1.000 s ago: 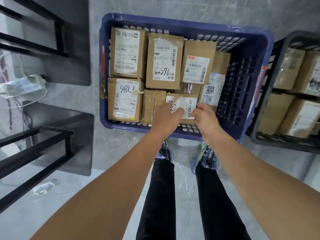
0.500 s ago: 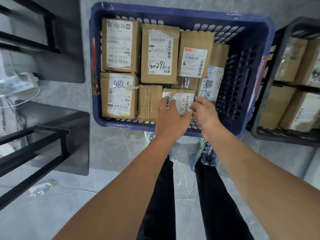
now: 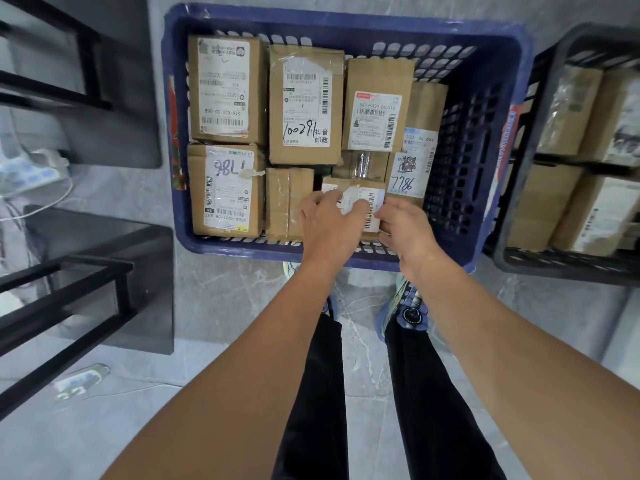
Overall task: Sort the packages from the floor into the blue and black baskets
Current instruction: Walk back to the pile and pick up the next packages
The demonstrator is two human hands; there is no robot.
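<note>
At twelve o'clock from the person's feet, the blue basket (image 3: 485, 140) stands on the grey marble floor (image 3: 225, 306), and the black basket (image 3: 554, 263) stands just beside it at three o'clock. Both arms reach into the near side of the blue basket, at about five o'clock within it. The left grip (image 3: 325, 225) is curled over the top of a small package (image 3: 365, 197), with its fingers lying across the white barcode label. The right grip (image 3: 405, 230) pinches the same package at its three o'clock edge. The small package sits on top of other boxes near the basket's front wall.

A plain taped package (image 3: 289, 202) lies touching the left grip at nine o'clock from it. Past that is a package with an upside-down handwritten number (image 3: 225, 188). At one o'clock from the held package, a package marked 7786 (image 3: 405, 178) leans against the basket's right wall. Along the far wall lie a package marked 100291 (image 3: 304, 105) and two other labelled boxes. The black basket holds several more cardboard packages (image 3: 568, 112).

Black shelf frames (image 3: 86, 289) stand at nine o'clock, and a white power strip (image 3: 31, 171) lies by them.
</note>
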